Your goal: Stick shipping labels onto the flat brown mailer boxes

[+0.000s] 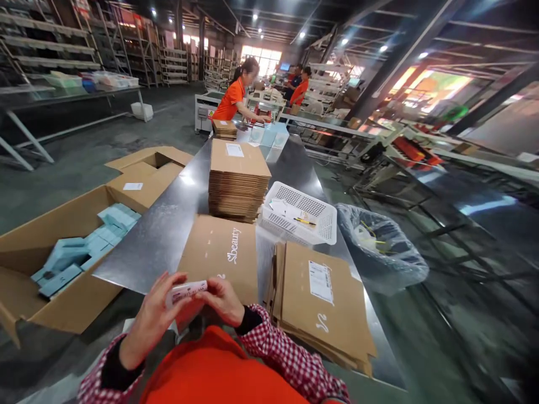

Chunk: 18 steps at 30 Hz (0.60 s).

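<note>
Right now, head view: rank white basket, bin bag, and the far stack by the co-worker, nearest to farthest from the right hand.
From the right hand:
1. White basket, on the table, ahead and to the right.
2. Bin bag, off the table's right edge, past the basket.
3. Far stack, at the table's far end by the co-worker.

Red-and-white checked sleeves [290, 359], black cuffs [248, 321], orange vest [219, 370].
</note>
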Motion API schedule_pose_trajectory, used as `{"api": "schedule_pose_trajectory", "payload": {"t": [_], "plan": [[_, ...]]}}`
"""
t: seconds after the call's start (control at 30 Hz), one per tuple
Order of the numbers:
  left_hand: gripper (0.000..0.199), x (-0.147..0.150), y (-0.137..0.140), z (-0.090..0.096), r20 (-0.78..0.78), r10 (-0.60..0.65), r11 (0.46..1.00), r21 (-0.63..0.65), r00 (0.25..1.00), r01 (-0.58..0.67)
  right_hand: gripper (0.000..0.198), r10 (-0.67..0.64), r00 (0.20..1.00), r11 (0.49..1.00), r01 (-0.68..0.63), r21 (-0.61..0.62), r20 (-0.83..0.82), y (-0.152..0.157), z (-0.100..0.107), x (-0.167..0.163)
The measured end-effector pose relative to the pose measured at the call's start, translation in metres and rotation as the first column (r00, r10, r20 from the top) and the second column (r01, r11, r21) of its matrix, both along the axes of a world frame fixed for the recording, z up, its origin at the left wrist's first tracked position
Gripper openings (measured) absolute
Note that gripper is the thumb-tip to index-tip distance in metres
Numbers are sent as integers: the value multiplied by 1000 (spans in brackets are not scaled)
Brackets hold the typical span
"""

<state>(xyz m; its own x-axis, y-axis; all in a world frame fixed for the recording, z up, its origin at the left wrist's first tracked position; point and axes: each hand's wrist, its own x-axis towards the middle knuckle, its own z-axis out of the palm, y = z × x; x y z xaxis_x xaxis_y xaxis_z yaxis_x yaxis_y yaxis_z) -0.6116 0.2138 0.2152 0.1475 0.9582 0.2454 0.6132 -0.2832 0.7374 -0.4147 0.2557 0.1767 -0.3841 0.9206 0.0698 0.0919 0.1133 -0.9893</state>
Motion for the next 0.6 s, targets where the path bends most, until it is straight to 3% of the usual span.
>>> {"api": "schedule_pose_trajectory", "payload": {"t": [0.1, 0.27, 0.37, 0.43, 0.53, 0.6], "plan": [[30, 17, 3, -7, 137, 109, 991, -87, 985, -97, 29, -95, 995, 993, 93, 69, 13, 3, 2, 1], [37, 21, 17, -17, 206, 124, 989, -102, 971, -105, 16, -183, 982, 962, 169, 215, 48, 0, 4, 0], [45, 15, 28, -33, 86, 129, 991, -59, 988, -124, 17, -250, 968, 947, 243, 208, 5, 7, -3, -2], [43, 6, 33, -51, -7, 73, 997, -7, 997, -73, 19, -337, 941, 925, 334, 183, -18, 26, -8, 6], [38, -14, 36, -78, -185, -23, 997, 69, 983, 37, 23, -566, 821, 813, 571, 118, -69, 77, -9, 32], [40, -26, 36, -93, -286, -32, 987, 142, 958, 76, 21, -632, 773, 767, 635, 96, -63, 115, -8, 51]]}}
